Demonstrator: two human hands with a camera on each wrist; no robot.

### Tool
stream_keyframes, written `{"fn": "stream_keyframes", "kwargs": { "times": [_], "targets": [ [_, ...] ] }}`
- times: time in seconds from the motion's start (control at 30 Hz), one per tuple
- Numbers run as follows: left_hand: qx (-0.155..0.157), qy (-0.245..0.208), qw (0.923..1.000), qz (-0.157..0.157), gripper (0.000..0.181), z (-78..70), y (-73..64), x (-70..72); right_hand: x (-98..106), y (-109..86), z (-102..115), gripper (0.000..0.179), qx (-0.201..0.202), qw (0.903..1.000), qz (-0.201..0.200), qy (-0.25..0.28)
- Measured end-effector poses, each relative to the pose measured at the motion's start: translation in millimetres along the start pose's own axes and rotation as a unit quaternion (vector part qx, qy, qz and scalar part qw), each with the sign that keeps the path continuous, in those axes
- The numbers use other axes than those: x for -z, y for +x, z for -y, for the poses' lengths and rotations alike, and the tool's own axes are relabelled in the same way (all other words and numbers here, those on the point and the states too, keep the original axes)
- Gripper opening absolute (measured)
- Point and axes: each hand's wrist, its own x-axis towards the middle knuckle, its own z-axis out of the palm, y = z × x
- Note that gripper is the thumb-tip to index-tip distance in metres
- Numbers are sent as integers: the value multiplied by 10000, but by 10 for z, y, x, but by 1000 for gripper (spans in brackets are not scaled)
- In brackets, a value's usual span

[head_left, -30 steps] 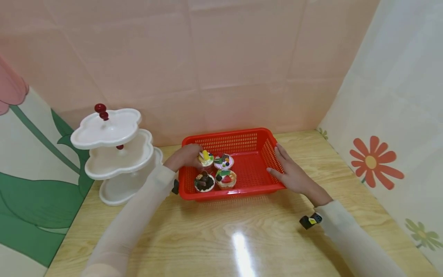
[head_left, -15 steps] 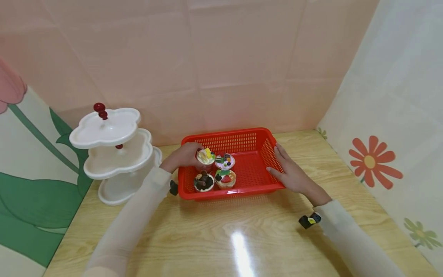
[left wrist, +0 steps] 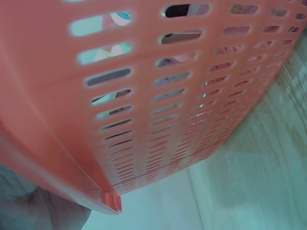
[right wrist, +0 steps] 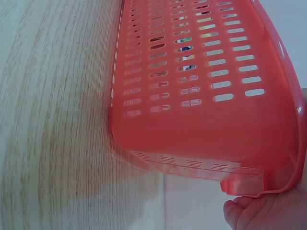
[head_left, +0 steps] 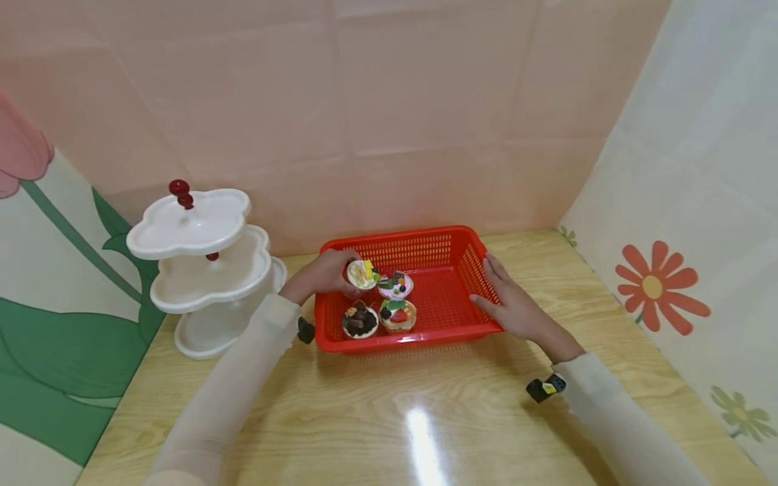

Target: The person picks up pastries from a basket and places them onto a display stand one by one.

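In the head view, my left hand (head_left: 326, 273) reaches over the left side of the red basket (head_left: 398, 337) and grips a cupcake (head_left: 362, 275) with pale cream and a yellow piece on top. The left fingers are partly hidden behind that cupcake. Inside the basket sit a chocolate cupcake (head_left: 360, 321), a strawberry-topped cupcake (head_left: 398, 316) and a pink cupcake (head_left: 395, 285) with small fruit. My right hand (head_left: 510, 302) holds the basket's right rim, thumb on the inner side, fingers along the outside. In the right wrist view, fingertips (right wrist: 234, 211) show beneath the rim.
A white three-tier stand (head_left: 209, 270) with a red knob is on the left of the wooden table (head_left: 340, 412). A pink wall covering (head_left: 425, 121) rises close behind the basket. A flower-printed panel (head_left: 662, 202) borders the right side.
The left hand has drawn the yellow-topped cupcake slightly up, and its top now tilts more into view. The right hand stays on the rim, and the basket is in place.
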Motion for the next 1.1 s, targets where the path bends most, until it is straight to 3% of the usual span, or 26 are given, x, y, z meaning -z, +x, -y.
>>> {"fn": "stream_keyframes", "kwargs": {
  "times": [0.17, 0.37, 0.6, 1.1],
  "targets": [
    [63, -84, 9999, 31, 65, -41, 2, 30, 15, -4, 9, 85, 3, 10000, 11, 20],
    [-113, -220, 9995, -213, 64, -38, -17, 51, 13, 5, 7, 86, 2, 10000, 2, 34],
    [-95, -587, 9974, -419, 64, 4, -86, 57, -3, 8, 4, 86, -6, 10000, 43, 17],
    [-49, -1332, 9877, -820, 66, -42, -247, 155, 8, 1, -3, 86, 21, 10000, 7, 25]
  ]
}}
